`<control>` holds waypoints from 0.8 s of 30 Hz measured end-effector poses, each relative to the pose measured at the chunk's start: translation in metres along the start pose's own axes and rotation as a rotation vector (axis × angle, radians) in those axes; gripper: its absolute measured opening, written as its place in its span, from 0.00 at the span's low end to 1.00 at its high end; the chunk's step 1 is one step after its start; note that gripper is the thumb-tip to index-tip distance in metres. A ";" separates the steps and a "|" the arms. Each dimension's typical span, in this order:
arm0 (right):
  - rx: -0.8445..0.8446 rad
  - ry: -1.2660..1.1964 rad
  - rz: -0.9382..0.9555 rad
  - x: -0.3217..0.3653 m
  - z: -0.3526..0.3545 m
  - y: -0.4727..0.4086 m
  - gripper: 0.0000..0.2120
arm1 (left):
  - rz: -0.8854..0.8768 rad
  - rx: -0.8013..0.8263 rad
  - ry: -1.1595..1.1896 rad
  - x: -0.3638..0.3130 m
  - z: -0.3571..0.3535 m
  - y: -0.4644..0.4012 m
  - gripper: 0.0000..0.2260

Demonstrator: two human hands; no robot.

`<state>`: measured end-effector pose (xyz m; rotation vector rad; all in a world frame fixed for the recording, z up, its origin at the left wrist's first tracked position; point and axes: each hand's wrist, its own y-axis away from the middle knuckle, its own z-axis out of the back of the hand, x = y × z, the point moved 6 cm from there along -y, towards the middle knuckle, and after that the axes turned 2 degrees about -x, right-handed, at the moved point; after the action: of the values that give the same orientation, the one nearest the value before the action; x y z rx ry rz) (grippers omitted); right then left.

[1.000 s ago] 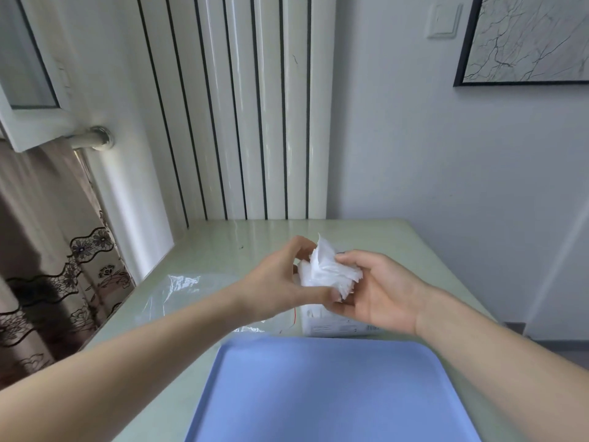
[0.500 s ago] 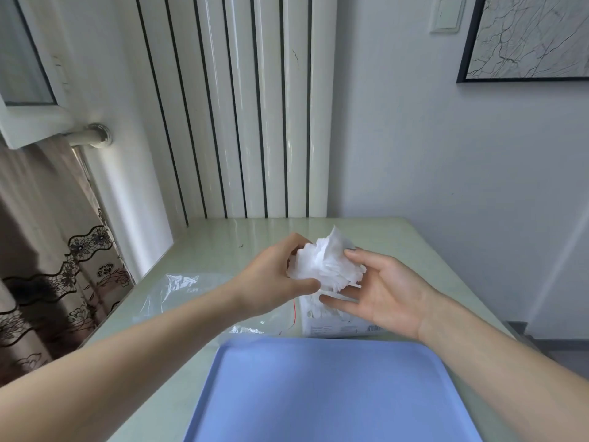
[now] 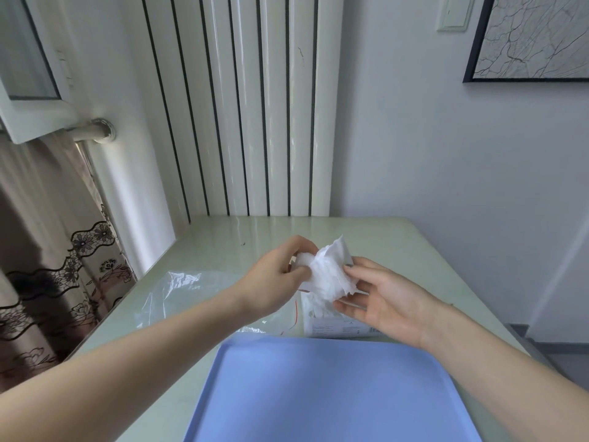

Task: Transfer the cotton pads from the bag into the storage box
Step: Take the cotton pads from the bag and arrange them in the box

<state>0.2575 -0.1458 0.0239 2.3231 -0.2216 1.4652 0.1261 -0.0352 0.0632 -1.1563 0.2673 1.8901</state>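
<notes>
Risen slightly, left hand (image 3: 277, 279) pinches cotton pads (image 3: 328, 275); right hand (image 3: 382, 301) apparently cradles them, fingers relaxed.

At frame centre the cotton pads (image 3: 328, 277) are white. The tray (image 3: 331, 397) at the bottom is plain periwinkle blue, the table (image 3: 398, 244) pale green. At left, the brown curtain (image 3: 57, 275) carries dark floral lace. The upper-right picture (image 3: 535, 33) shows grey veining, black-framed.
</notes>
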 end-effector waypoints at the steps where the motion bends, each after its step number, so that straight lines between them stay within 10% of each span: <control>1: 0.020 0.006 -0.003 -0.001 0.000 0.001 0.13 | -0.009 -0.003 -0.001 0.000 -0.001 0.002 0.13; 24: 0.112 -0.076 0.116 0.025 0.003 -0.002 0.15 | -0.032 0.000 -0.104 0.009 -0.002 -0.015 0.07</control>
<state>0.2720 -0.1437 0.0446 2.4964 -0.3070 1.4800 0.1373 -0.0230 0.0584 -1.0523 0.1898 1.9151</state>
